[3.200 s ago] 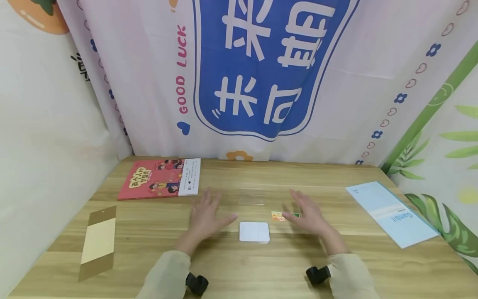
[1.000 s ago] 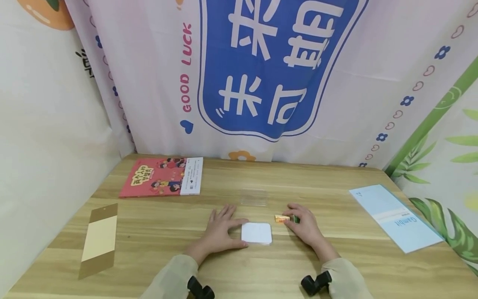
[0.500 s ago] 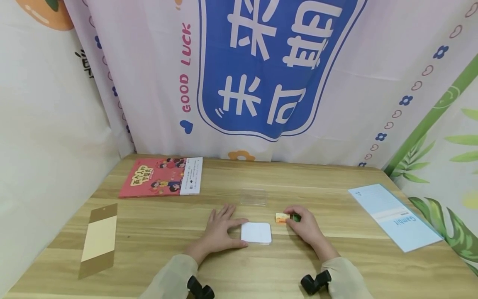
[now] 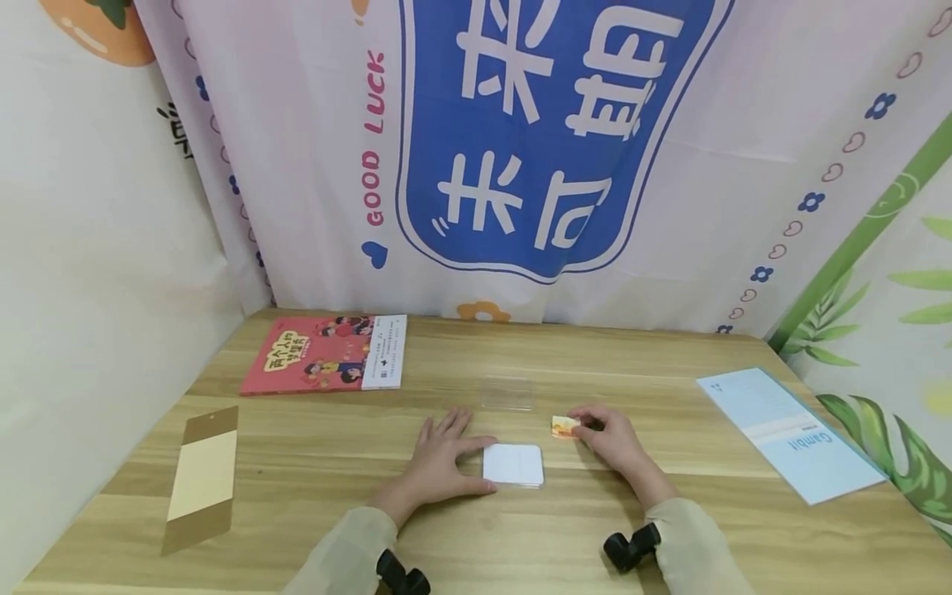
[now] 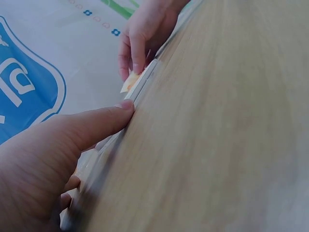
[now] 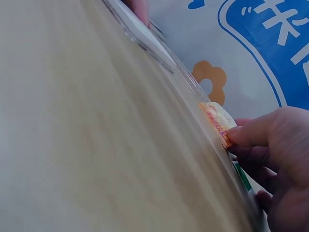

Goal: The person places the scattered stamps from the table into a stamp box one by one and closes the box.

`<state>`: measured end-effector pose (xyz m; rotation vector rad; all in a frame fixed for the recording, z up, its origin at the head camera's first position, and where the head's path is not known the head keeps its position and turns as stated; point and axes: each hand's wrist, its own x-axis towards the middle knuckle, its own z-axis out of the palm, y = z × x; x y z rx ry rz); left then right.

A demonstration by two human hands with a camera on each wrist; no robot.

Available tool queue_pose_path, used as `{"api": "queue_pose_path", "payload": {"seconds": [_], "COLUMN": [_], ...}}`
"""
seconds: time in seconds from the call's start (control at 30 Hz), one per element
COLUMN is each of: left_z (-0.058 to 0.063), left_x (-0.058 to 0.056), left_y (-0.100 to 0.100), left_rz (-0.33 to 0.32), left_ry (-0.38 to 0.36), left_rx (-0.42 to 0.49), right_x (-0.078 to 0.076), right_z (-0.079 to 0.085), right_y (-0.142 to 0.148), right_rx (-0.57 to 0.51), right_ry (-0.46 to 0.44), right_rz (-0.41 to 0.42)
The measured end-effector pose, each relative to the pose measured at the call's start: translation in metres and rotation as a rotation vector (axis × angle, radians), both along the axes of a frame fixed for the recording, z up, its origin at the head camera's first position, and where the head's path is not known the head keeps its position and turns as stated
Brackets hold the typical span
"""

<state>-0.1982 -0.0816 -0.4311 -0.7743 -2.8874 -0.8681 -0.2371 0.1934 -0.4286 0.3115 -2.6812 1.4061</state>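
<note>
My left hand [image 4: 444, 463] holds the left end of a flat white stack [image 4: 513, 464] with rounded corners and a clear edge, thumb at the near side and forefinger at the far side. Its other fingers rest spread on the table. To the right, my right hand [image 4: 611, 442] pinches a small orange and pale-yellow piece of paper [image 4: 564, 426] between thumb and fingers. In the right wrist view that paper [image 6: 216, 122] stands tilted up from the table, and a green strip [image 6: 242, 176] lies under the fingers.
A thin clear plastic plate [image 4: 507, 393] lies behind the stack. Further off are a red picture book [image 4: 312, 355] at back left, a brown and cream card [image 4: 202, 478] at left, and a light-blue booklet [image 4: 788, 434] at right. A printed curtain [image 4: 320, 165] hangs behind the wooden table.
Both hands have come down from hovering; my left hand took hold of the white stack's left end. My right hand pinched the orange paper, which has since tipped upward slightly.
</note>
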Motion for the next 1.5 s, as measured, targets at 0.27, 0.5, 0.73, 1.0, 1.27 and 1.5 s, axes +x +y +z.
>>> {"api": "queue_pose_path", "payload": {"seconds": [0.27,0.5,0.73,1.0,1.27,1.5], "left_z": [0.000,-0.003,-0.002,-0.001,-0.001,0.000], "left_x": [-0.001,0.003,0.003,0.002,0.002,0.001], "left_y": [0.000,0.000,0.004,0.004,0.002,0.001], "left_rz": [-0.002,-0.007,-0.003,-0.003,-0.005,-0.001], "left_ry": [0.011,-0.005,-0.004,0.006,0.008,0.004], "left_rx": [0.003,-0.015,-0.009,-0.020,-0.011,-0.012], "right_x": [-0.005,0.004,0.021,0.031,0.036,0.037], "right_z": [0.014,0.022,0.026,0.012,0.001,-0.001], "right_y": [-0.001,-0.019,-0.048,-0.066,-0.075,-0.078], "right_rx": [-0.053,-0.152,-0.175,-0.112,-0.091,-0.049], "right_ry": [-0.042,-0.037,-0.110,-0.082,-0.034,0.005], "right_rz": [0.006,0.000,0.106,0.222,0.230,0.218]}}
